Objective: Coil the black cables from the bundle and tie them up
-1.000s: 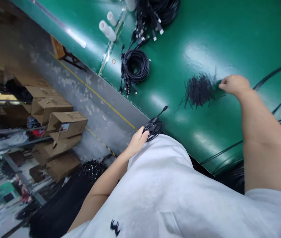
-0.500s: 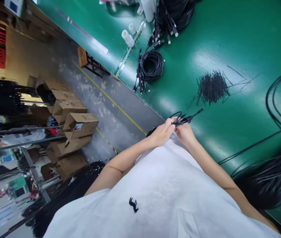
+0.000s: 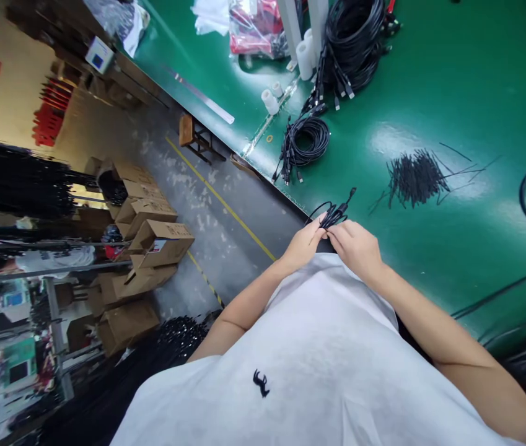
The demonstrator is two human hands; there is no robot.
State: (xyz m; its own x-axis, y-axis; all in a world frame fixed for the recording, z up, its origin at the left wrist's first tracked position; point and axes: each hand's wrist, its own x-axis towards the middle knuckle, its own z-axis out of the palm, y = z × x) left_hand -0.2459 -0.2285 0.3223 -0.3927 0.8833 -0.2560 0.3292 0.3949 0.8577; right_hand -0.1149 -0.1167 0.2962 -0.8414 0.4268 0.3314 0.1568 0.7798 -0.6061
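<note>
Just off the front edge of the green table, a small coiled black cable [image 3: 334, 215] is held up in front of the white shirt. My left hand [image 3: 305, 243] is closed around the coil's left side, thumb and fingers pressed on it. At the coil's lower right, my right hand [image 3: 359, 249] makes a pinch with its fingertips close to the left thumb. What lies inside that pinch is too small to make out. One cable end with a plug [image 3: 352, 192] sticks up toward the table. On the table to the right lies a pile of short black ties [image 3: 417, 178].
A tied cable coil [image 3: 306, 141] lies near the table edge, with a larger bundle of cables [image 3: 353, 43] behind it. White plastic rolls [image 3: 269, 102] and a steel ruler [image 3: 204, 98] are farther left. Cardboard boxes [image 3: 163, 241] and a wooden stool [image 3: 197, 136] stand on the floor.
My right hand has turned from under the cable coil to its lower right, with fingertips pinched. The cable's plug end now points more upward. The view has shifted, so the table things sit lower and further right.
</note>
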